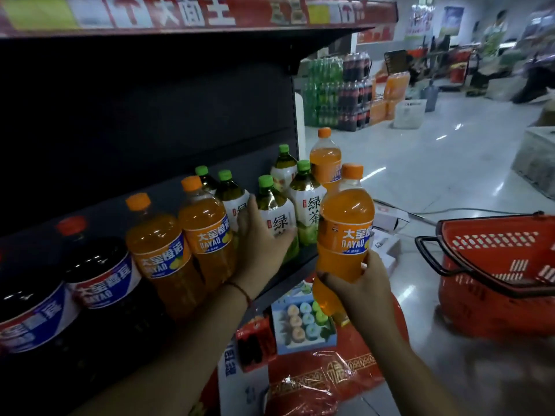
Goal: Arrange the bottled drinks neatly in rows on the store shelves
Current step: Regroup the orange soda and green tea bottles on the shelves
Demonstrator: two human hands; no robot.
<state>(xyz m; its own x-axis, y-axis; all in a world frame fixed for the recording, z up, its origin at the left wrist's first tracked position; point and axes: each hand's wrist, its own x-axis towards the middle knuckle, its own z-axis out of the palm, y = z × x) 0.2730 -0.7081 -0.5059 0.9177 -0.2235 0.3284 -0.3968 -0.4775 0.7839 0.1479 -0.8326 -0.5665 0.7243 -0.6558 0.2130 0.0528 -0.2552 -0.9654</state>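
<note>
My right hand (362, 288) grips the lower part of an orange soda bottle (345, 232), held upright in front of the shelf's right end. My left hand (259, 238) is wrapped around a green tea bottle (274, 210) standing on the dark shelf (279, 273). Several more green tea bottles (306, 202) stand around it. Two orange soda bottles (207, 226) stand to the left, and another orange one (326, 159) at the far right end. Dark cola bottles (99, 274) fill the shelf's left part.
A red shopping basket (495, 265) sits on the floor at right. Boxed goods and red packages (303, 325) lie below the shelf. Stacked drink packs (339, 91) stand further down the aisle. A person (537, 70) is at the far right.
</note>
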